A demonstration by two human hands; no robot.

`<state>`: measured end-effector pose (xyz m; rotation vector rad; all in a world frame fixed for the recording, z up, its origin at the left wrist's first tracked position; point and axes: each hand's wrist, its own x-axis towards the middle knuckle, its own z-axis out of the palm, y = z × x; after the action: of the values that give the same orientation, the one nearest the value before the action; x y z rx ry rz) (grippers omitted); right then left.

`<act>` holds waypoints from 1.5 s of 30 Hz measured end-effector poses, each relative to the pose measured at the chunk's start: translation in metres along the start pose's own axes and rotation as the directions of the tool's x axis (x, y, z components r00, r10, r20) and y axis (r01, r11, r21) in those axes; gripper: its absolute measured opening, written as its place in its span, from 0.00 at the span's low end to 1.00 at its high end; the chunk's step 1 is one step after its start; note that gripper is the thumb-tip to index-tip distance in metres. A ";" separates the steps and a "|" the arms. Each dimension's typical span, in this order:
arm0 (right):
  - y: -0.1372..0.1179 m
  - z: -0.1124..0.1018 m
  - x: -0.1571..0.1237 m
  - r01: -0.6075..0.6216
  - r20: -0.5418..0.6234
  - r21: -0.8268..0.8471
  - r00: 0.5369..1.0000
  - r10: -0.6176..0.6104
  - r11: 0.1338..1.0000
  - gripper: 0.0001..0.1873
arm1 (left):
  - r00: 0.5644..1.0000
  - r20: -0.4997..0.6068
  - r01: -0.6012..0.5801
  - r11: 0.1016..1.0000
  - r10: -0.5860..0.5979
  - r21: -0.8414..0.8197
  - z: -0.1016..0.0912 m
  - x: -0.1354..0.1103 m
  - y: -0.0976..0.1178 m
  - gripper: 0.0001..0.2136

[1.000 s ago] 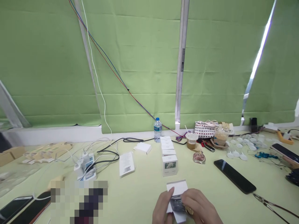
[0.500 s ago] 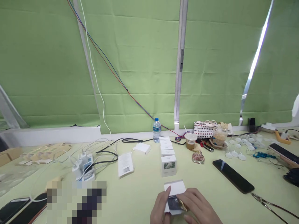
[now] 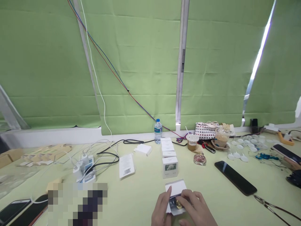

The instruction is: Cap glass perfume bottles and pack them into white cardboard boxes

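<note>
At the table's front, an open white box (image 3: pixel 176 187) has its lid flap raised and a dark, shiny inside. My left hand (image 3: pixel 161 207) is closed on the box's left side, the thumb along the edge. My right hand (image 3: pixel 196 205) pinches a small gold-coloured piece (image 3: pixel 179 204) at the box's mouth; the fingers cover part of it, and its kind is unclear. Directly beyond stands a row of white boxes (image 3: pixel 170 169), the nearest with a flower picture. A round glass bottle (image 3: pixel 199 159) with pinkish contents lies to the right.
On the right are a black phone (image 3: pixel 235 177), pliers (image 3: pixel 268 204), drink cups (image 3: pixel 192 142) and white discs (image 3: pixel 237 155). A water bottle (image 3: pixel 158 131) stands at the back. Leftward lie a white packet (image 3: pixel 126 166), a power strip (image 3: pixel 88 168) with cables and more phones (image 3: pixel 15 210).
My right hand has shifted slightly left, over the box. The gold-coloured piece has turned and now shows its round face lower in the box opening.
</note>
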<state>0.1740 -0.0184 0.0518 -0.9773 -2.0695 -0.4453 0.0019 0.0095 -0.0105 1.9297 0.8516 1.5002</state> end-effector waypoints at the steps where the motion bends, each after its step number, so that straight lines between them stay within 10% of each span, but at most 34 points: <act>1: 0.001 0.003 -0.002 -0.008 -0.002 0.000 1.000 0.008 1.000 0.24 | 1.000 -0.004 0.002 1.000 -0.002 -0.006 0.000 0.000 0.000 0.31; 6: 0.003 0.027 -0.024 -0.148 -0.063 0.062 0.986 0.152 0.987 0.26 | 0.984 -0.086 0.151 0.987 -0.155 -0.050 0.003 0.001 -0.003 0.23; 12: 0.010 0.017 -0.035 -0.423 -0.048 0.208 0.896 0.441 0.882 0.21 | 0.838 -0.115 0.490 0.828 -0.534 -0.273 -0.004 0.017 0.007 0.32; 18: 0.023 0.008 -0.027 -0.553 -0.056 0.263 0.809 0.585 0.790 0.13 | 0.861 0.099 0.509 0.844 -0.500 -0.170 -0.024 0.046 0.030 0.27; 24: 0.016 0.017 -0.013 -0.450 -0.078 0.357 0.859 0.506 0.818 0.08 | 0.869 0.291 0.413 0.910 -0.400 0.015 -0.043 0.065 0.027 0.19; 35: 0.018 0.038 -0.013 -0.349 -0.018 0.347 0.925 0.379 0.871 0.15 | 0.960 0.150 0.269 0.927 -0.236 -0.261 -0.032 0.042 -0.011 0.16; 45: -0.002 0.041 -0.004 -0.600 -0.036 0.519 0.696 0.717 0.609 0.15 | 0.975 0.195 0.130 0.982 -0.102 -0.137 -0.042 0.046 -0.015 0.13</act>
<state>0.1533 0.0030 0.0234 -1.2210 -1.3341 0.3243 -0.0333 0.0558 0.0168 1.8445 0.7338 1.2542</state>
